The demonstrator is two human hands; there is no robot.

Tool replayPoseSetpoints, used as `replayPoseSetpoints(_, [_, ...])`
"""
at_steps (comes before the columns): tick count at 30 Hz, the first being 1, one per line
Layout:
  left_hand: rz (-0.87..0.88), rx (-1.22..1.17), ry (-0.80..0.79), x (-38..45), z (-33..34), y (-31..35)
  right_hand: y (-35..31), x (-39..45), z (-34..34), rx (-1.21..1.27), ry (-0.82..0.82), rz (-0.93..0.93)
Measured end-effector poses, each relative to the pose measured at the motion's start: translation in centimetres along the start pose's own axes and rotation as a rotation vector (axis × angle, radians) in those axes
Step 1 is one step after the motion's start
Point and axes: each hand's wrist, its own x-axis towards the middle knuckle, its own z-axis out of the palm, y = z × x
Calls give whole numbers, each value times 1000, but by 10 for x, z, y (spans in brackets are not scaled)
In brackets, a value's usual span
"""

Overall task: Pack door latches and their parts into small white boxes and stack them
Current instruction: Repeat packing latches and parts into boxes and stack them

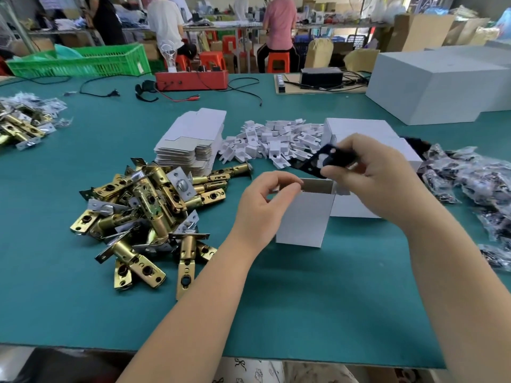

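A small white box stands upright and open-topped on the green table. My left hand pinches the box's top left edge. Above the opening my right hand grips a bag of dark plates. A pile of brass door latches lies to the left. Behind it sits a stack of flat white box blanks. White folded inserts are heaped beyond the box.
Closed white boxes stand right behind the open one. Bagged dark parts spread along the right. More latches lie far left, large white cartons far right, a red device with cables at the back. People sit beyond.
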Motion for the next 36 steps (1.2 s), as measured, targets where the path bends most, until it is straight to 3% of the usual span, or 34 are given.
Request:
replayPoseSetpoints(5, [-161, -237, -6, 4, -2, 1, -3, 5, -2, 120, -110, -4])
replayPoseSetpoints(9, [-152, -285, -21, 4, 0, 0, -4, 5, 2, 21, -244, -8])
replayPoseSetpoints(16, [-187, -267, -42, 5, -2, -4, -15, 5, 11, -177, -232, -95])
replayPoseSetpoints(19, [-156, -253, -54, 3, 0, -4, -12, -4, 14, -139, -61, -137])
replayPoseSetpoints(22, [-149, -242, -42, 2, -1, -6, 7, -18, 9, -41, 341, -123])
replayPoseSetpoints(24, [-149, -234, -44, 2, -1, -7, 29, -27, -3, 38, 638, -16])
replayPoseSetpoints(26, [-144, -222, -42, 3, 0, -8, 58, -32, -21, 62, 818, 163])
replayPoseSetpoints(28, [-137, -221, -38, 2, 1, -7, 94, -35, -40, -93, 702, 440])
replayPoseSetpoints(30, [-134, -220, -29, 1, 3, -7, 128, -39, -52, -388, 378, 693])
replayPoseSetpoints(32, [-136, -221, -26, 0, 4, -6, 145, -43, -51, -594, 122, 811])
replayPoseSetpoints(34, [-135, -226, -25, -1, 4, -6, 150, -45, -43, -685, 26, 837])
replayPoseSetpoints(36, [-125, -217, -24, -1, 4, -7, 150, -44, -37, -730, 62, 839])
